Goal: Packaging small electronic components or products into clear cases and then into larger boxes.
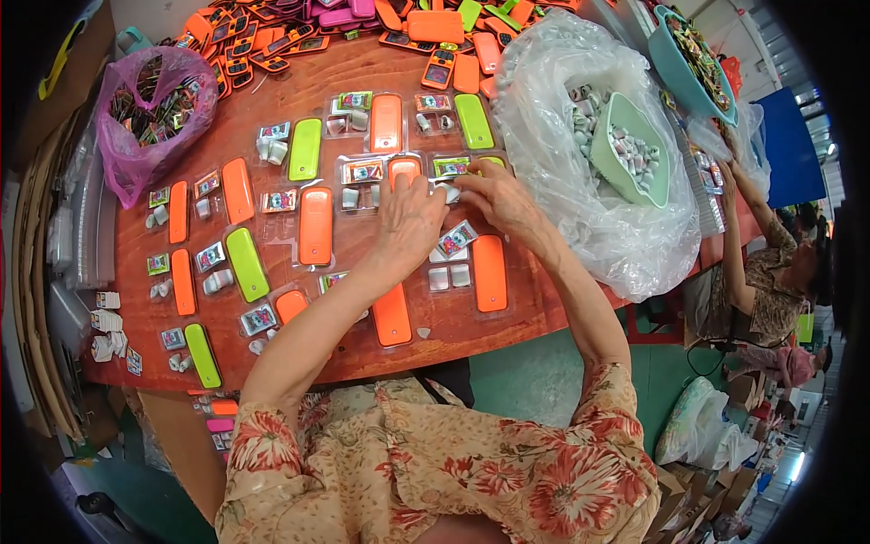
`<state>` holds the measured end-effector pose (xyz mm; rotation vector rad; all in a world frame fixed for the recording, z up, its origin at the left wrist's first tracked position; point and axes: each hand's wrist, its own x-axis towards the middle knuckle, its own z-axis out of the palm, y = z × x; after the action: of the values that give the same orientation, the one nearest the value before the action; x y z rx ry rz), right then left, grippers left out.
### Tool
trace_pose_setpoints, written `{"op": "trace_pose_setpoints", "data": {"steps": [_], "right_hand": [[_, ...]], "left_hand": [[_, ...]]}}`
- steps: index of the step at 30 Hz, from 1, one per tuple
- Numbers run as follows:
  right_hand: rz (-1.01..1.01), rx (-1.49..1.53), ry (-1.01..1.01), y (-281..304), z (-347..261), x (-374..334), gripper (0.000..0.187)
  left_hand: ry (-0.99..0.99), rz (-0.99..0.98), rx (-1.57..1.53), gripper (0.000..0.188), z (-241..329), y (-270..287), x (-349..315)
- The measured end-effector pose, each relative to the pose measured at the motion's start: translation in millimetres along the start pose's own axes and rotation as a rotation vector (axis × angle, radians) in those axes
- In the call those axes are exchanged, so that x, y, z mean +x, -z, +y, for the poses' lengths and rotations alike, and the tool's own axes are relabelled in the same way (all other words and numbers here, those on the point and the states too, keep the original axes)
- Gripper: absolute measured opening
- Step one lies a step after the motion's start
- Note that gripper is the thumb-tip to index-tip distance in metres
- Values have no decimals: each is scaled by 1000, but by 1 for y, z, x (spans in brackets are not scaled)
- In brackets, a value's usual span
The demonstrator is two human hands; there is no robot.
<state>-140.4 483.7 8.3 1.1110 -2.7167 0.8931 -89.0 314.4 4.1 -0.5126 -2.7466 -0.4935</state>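
My left hand (408, 216) is closed, its bent fingers reaching down over an orange toy phone (404, 169) in a clear blister tray (348, 170). What its fingertips hold is hidden. Just to the right, my right hand (504, 201) pinches a small white piece (450, 193) above another tray. That tray has a small printed packet (450, 167) and a green toy phone (492, 161), partly covered by my fingers. Below my hands, another packet (457, 238) lies tilted over white pieces (449, 276) beside an orange phone (488, 272).
Several filled trays spread across the red table (362, 63). Loose toy phones (437, 68) are heaped at the back. A purple bag of packets (111, 150) stands left. Right lies a clear bag (544, 100) with a green basin (625, 122) of white pieces. A co-worker (766, 263) reaches in beyond.
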Motion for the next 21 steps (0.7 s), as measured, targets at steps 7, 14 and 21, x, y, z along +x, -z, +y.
{"op": "trace_pose_setpoints", "data": {"steps": [7,14,21], "right_hand": [[102,100,-115,-6,0,2,12],[19,-238,-38,-15,-9,9,10],[-25,30,-183,-9,9,13,18]], "left_hand": [[38,67,25,7,-7,-11,12],[84,38,41,14,-1,-10,20],[71,51,53,13,0,-10,18]]}}
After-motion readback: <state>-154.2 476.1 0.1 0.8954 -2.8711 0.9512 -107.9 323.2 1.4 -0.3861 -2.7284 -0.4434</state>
